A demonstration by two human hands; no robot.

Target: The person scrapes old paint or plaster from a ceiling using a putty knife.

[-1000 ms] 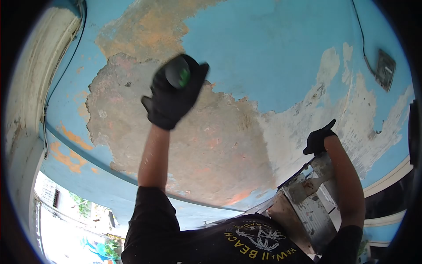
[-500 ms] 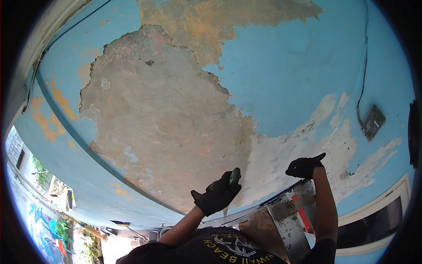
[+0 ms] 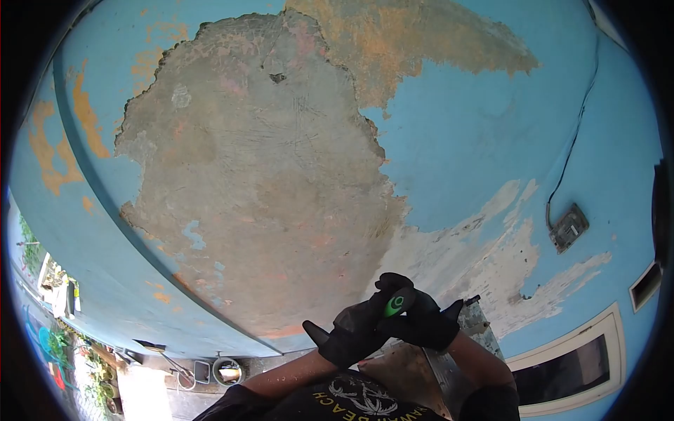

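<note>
Both my hands wear black gloves and meet low in front of my chest, before the wall. My left hand (image 3: 354, 335) is closed round a hand tool with a green and black handle (image 3: 396, 304), whose rounded end points up at me. The rest of that tool is hidden behind the gloves. My right hand (image 3: 427, 324) presses against the same handle from the other side, fingers curled in and thumb sticking out to the right. Ahead is a blue wall (image 3: 463, 147) with a large bare grey plaster patch (image 3: 281, 175), its upper edges ragged and chipped.
Below my hands stands a worn, stained board or bench surface (image 3: 404, 372). A bucket (image 3: 228, 370) sits on the floor at lower left. On the right are a hanging cable with an electrical box (image 3: 569, 228) and a cream-framed window (image 3: 611, 351).
My right hand has come left and down from the wall to meet my left hand at the tool. My left hand has shifted slightly right. The view has tilted and turned.
</note>
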